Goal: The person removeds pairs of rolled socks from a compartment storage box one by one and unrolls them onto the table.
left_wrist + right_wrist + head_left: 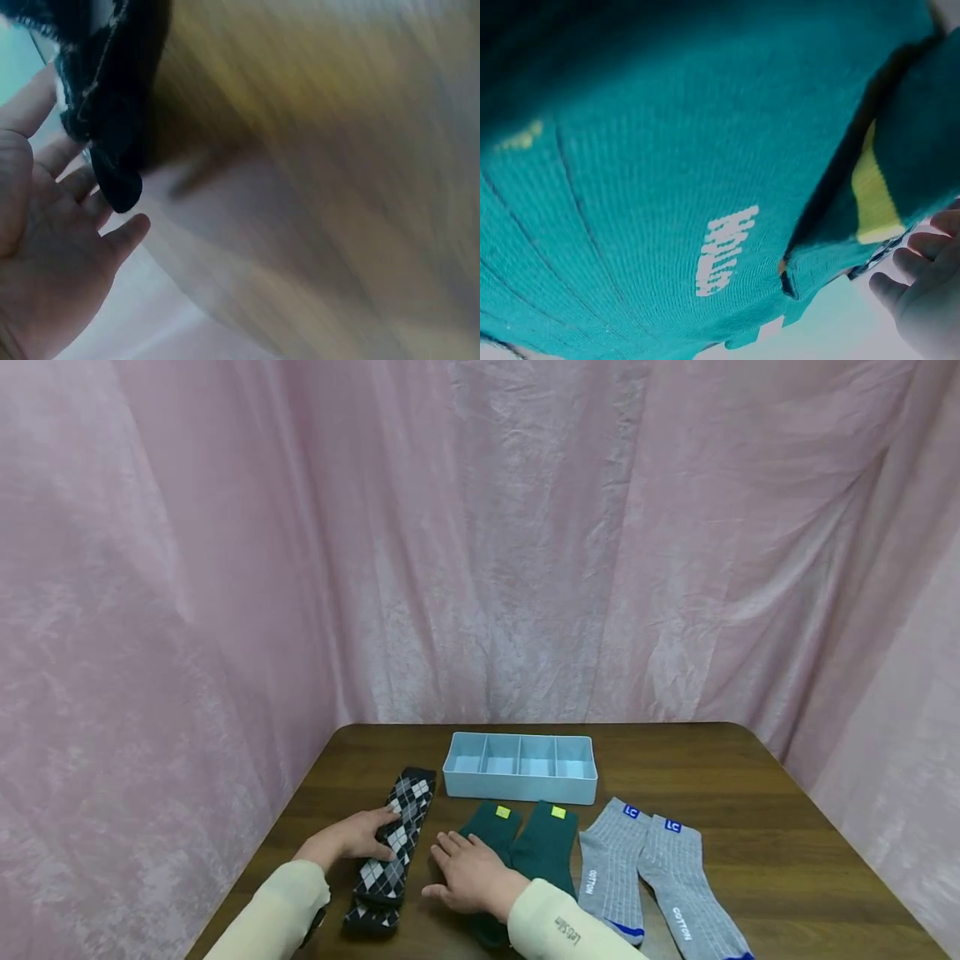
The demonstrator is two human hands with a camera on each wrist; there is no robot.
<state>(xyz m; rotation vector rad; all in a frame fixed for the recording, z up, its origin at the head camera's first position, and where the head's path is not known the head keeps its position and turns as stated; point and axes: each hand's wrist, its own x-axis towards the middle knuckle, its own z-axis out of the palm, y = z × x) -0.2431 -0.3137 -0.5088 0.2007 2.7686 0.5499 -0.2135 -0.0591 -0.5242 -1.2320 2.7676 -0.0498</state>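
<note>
Black, white and grey argyle socks (401, 835) lie stacked in a long strip at the left of the table. My left hand (352, 837) touches their left side with fingers extended. In the left wrist view a dark sock end (116, 161) is beside the spread fingers. Two dark green socks with yellow marks lie side by side in the middle. My right hand (474, 875) is over the left green sock (495, 823), its fingers straight; contact is unclear. The right green sock (546, 843) is partly behind the right sleeve. White lettering shows on the green knit (652, 187).
A light blue tray (521, 787) with several compartments stands behind the green socks. To the right lie two grey ribbed socks, one (617, 860) beside the other (678, 877), with blue marks. Pink curtains (525, 543) hang around the wooden table (780, 852).
</note>
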